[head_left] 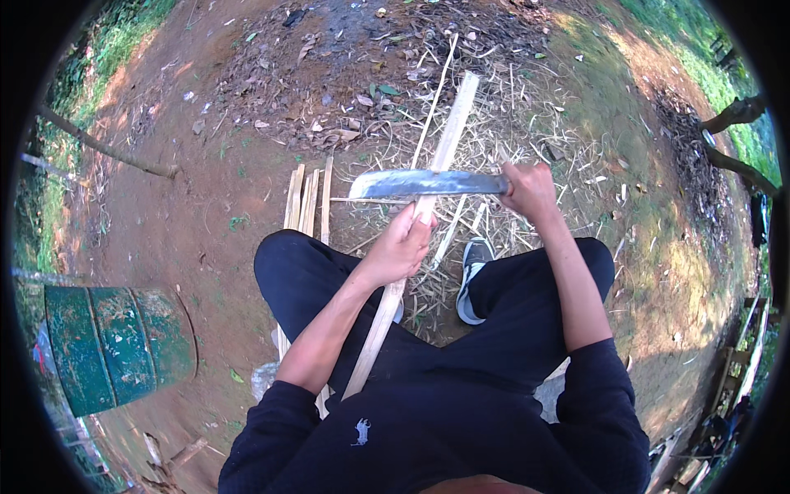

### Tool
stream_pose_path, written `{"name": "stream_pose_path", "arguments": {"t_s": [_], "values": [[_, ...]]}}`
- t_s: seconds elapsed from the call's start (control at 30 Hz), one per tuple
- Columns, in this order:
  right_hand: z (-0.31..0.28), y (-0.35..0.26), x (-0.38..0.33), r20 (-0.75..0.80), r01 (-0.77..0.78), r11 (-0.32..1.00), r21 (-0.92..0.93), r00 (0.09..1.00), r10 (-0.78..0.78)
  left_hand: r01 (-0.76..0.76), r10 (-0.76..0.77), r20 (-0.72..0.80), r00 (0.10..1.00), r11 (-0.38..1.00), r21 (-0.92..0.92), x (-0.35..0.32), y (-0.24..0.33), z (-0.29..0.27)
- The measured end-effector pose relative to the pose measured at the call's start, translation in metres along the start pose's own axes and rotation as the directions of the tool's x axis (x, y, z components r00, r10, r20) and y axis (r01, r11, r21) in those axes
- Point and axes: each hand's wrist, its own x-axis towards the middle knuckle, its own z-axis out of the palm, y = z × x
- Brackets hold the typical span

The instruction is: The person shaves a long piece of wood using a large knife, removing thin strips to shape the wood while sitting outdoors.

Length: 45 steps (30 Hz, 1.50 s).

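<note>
Left grip point(403, 245) wrapped firmly around a pale strip point(454, 136), and right grip point(531, 191) closed on the big knife point(432, 183), so both are occupied! That strip is out in front of the body, its long axis slanting from the near left, up against the dark shirt point(485, 436), to a squared end at the far right. Now look at the crossing: the knife lies almost flat left to right, tip pointing left, and its blade passes over the strip just beyond the left grip. Left is the nearer of the two to that crossing, right on the strip itself; right sits well off to the side, at the knife's right end. Is metal touching wood? From overhead, I can't tell, and which way the edge faces isn't clear either.

Moving outward, a thin strip point(436, 103) runs beside the far half of the pale one, on its left. Over beyond the left knee, a bundle of strips point(304, 198) points away, side by side. Pale shavings point(494, 123) are strewn over the ground beyond the blade and between the legs, with a grey shoe point(473, 280) planted at their near side. Dark trousers point(527, 313) spread wide, knees out to either side. Farther left, there's a battered green drum point(119, 346) on the brown ground point(218, 272), and far off, beyond the shavings, dry leaves point(337, 132) litter the dirt.
</note>
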Motion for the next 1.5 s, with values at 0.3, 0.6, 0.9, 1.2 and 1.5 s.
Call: {"name": "stream_pose_path", "arguments": {"t_s": [0.3,0.6,0.9,1.2,1.5], "values": [[-0.014,-0.033,-0.002,0.116,-0.044,0.998,0.05,0.993,0.038,0.082,-0.077,0.041,0.996,0.99,-0.115,-0.007,-0.01,-0.004],[-0.021,-0.054,0.005,-0.002,0.022,1.0,-0.01,1.0,-0.023,0.105,-0.103,0.094,0.99,0.994,-0.011,-0.007,-0.008,0.011],[-0.039,0.091,-0.001,0.033,-0.767,0.639,-0.064,0.638,0.769,0.341,-0.331,0.093,0.939,0.93,-0.135,-0.102,0.001,-0.003],[-0.028,0.021,0.012,0.011,-0.621,0.724,0.3,0.761,0.648,0.154,-0.167,-0.068,0.984,0.975,-0.16,-0.089,0.01,-0.015],[-0.034,-0.086,0.019,-0.089,0.019,0.917,0.399,0.996,0.018,0.116,-0.116,0.001,0.993,0.993,-0.035,-0.047,0.014,-0.002]]}}
